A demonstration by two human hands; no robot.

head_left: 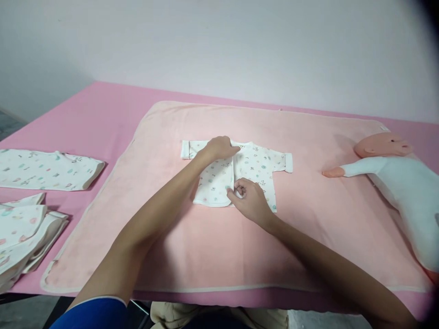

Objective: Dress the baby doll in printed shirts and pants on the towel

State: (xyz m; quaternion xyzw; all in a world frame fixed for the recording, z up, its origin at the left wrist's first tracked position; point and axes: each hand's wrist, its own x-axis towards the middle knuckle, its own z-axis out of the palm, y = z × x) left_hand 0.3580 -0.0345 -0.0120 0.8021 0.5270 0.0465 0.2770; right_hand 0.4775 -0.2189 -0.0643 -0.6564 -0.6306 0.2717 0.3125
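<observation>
A small white baby shirt (pixel 255 160) with a scattered print lies spread out, front up, its cuffs turned back. My left hand (pixel 221 147) is closed at the top of the shirt's front edge, near the neckline, with part of its fingers hidden. Lower on that same edge, my right hand (pixel 250 197) has thumb and curled fingers pinched at the cloth near the hem. Both forearms reach in from the bottom of the view. Under the shirt is a pink blanket (pixel 212 256) with a pale border.
At the right lies a baby doll (pixel 394 183) in white clothing, one arm stretched toward the shirt. Folded printed cloth (pixel 48 171) and a second folded stack (pixel 27 228) rest on the left of the pink table (pixel 92 119). A wall (pixel 240 50) stands behind.
</observation>
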